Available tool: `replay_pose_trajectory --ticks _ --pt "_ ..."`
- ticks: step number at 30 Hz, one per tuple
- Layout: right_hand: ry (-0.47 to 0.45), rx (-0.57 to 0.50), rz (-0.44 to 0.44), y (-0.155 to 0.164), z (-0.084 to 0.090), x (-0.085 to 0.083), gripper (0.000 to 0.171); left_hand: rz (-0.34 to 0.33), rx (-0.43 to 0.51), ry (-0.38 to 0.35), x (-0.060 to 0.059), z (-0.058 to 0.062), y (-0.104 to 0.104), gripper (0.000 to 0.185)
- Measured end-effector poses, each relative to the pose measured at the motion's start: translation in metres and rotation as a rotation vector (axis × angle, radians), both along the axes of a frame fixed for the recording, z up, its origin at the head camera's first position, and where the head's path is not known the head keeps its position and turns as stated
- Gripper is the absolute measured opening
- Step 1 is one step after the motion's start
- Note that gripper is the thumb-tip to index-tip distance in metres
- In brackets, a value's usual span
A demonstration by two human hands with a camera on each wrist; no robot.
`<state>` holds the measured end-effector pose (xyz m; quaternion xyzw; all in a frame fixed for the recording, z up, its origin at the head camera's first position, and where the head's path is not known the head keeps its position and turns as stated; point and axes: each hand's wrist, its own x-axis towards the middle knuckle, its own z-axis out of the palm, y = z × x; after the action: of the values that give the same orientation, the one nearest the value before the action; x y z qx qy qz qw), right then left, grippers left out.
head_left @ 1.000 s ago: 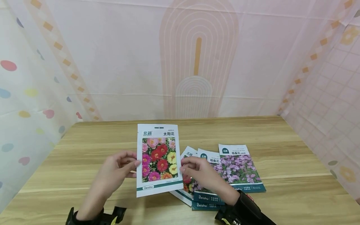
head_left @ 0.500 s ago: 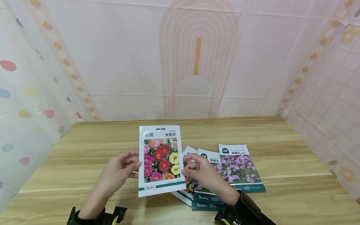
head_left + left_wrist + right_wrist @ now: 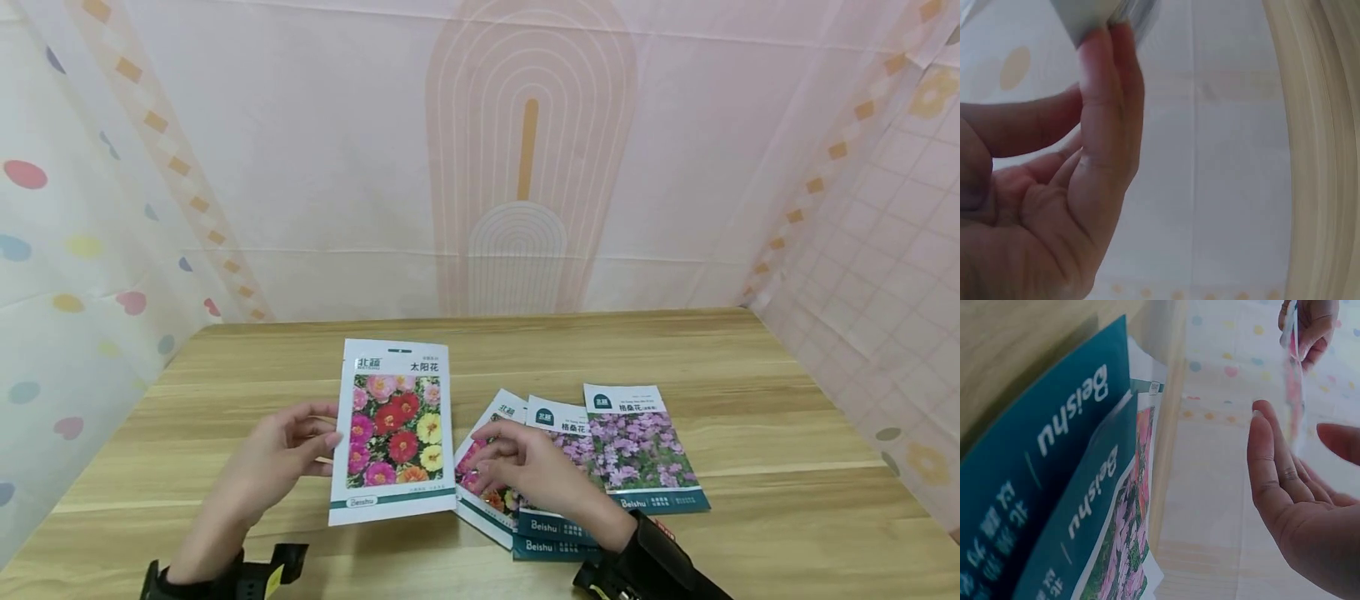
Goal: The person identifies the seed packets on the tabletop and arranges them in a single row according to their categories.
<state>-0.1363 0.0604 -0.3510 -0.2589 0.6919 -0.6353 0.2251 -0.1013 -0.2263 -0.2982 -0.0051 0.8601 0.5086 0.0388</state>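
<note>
My left hand (image 3: pixel 288 450) pinches the left edge of a white seed packet (image 3: pixel 397 425) printed with red, pink and yellow flowers, held up above the table. In the left wrist view the fingertips meet a corner of that packet (image 3: pixel 1085 15). My right hand (image 3: pixel 528 471) hovers over the other packets, fingers loosely bent and thumb apart, holding nothing; the right wrist view shows a gap between its thumb and fingers (image 3: pixel 1266 450). Beneath it lies a second red-and-pink flower packet (image 3: pixel 487 521), partly covered by purple-flower seed packets (image 3: pixel 555 525).
Another purple-flower packet (image 3: pixel 645 450) overlaps the pile at its right. The wooden table (image 3: pixel 780 467) runs back to a patterned curtain (image 3: pixel 360 167), with more curtain on both sides. Black straps (image 3: pixel 645 558) with cameras circle both wrists.
The held packet shifted slightly right, then moved left with my left hand. My right hand let go of its right edge and stays over the pile, which has not moved.
</note>
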Motion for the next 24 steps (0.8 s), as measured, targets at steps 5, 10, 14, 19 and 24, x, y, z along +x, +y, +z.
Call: replay_pose_trajectory --ticks 5,10,14,19,24 --pt "0.184 0.105 0.056 -0.004 -0.003 0.006 0.026 -0.017 -0.057 -0.054 -0.002 -0.007 -0.022 0.030" --pt "0.358 0.182 0.136 -0.008 -0.006 0.010 0.023 -0.021 -0.107 -0.098 -0.006 -0.017 -0.043 0.030" --pt "0.458 0.264 0.185 -0.011 -0.006 0.014 0.024 0.008 -0.163 -0.140 -0.007 -0.025 -0.062 0.029" --pt "0.622 0.383 0.235 -0.012 -0.007 0.018 0.028 0.038 -0.211 -0.205 -0.008 -0.035 -0.083 0.032" --pt "0.672 0.434 0.272 -0.011 -0.008 0.020 0.028 0.074 -0.305 -0.240 -0.011 -0.045 -0.096 0.039"
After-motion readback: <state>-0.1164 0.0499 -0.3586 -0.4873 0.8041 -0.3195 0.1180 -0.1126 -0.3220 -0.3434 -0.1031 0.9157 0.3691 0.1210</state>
